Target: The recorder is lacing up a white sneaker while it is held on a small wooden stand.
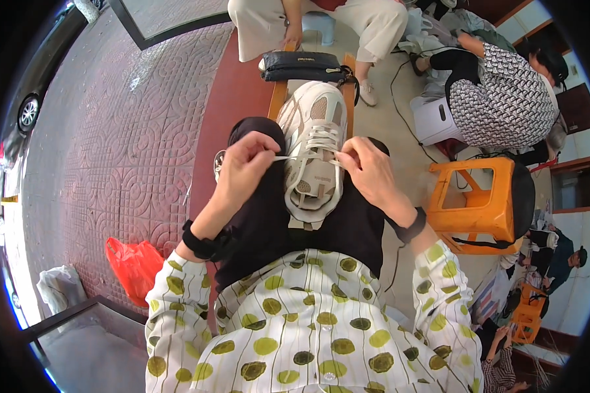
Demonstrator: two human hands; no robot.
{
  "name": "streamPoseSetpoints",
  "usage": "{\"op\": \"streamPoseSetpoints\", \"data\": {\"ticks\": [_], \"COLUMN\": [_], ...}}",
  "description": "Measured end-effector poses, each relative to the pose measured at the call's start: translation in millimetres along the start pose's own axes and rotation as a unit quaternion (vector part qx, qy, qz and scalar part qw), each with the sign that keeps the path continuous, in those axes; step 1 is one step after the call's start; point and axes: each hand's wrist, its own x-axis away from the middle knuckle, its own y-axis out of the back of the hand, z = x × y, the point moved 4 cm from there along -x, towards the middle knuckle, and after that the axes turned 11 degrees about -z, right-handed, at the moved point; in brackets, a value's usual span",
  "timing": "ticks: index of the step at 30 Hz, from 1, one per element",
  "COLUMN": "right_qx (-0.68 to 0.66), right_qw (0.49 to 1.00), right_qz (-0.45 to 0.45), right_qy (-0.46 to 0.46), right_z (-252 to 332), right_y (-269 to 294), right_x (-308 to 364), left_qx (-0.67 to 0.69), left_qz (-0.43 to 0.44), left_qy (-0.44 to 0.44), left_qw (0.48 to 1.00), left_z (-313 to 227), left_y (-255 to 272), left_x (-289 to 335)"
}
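Shoe [313, 173] part-laced: toe-side rows crossed, upper rows apparently left.
Left hand [245, 168], right hand [370, 174]: grip closed, each pinching lace [322, 137].

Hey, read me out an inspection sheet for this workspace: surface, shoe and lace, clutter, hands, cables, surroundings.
Surface: wooden rails run ahead of the knees; what directly supports the shoe is hidden.
Job's things: cream-and-beige shoe between the knees, toe pointing away; its pale lace is threaded, ends in the hands.
Clutter: black purse across the rails; red plastic bag on the paving.
Hands: left hand and right hand each pinch the lace, on opposite sides of the shoe.
Cables: thin dark cable on the floor, right.
Surroundings: orange stool right; parked car far left; other people seated nearby.
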Motion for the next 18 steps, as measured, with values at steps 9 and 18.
{"op": "streamPoseSetpoints", "data": {"ticks": [9, 18], "right_qx": [-0.042, -0.002], "right_qw": [0.998, 0.999], "right_qz": [0.037, 0.006], "right_qy": [0.031, 0.047], "right_z": [3.2, -4.7], "right_y": [-2.9, 4.0], "right_x": [16.3, 27.8], "left_qx": [-0.372, -0.425], "left_qz": [-0.016, -0.008], "left_qy": [-0.207, -0.289], "left_qw": [0.905, 0.858], "left_z": [-23.8, -21.5], "left_y": [-48.1, -58.8], "left_x": [11.1, 15.5]}}
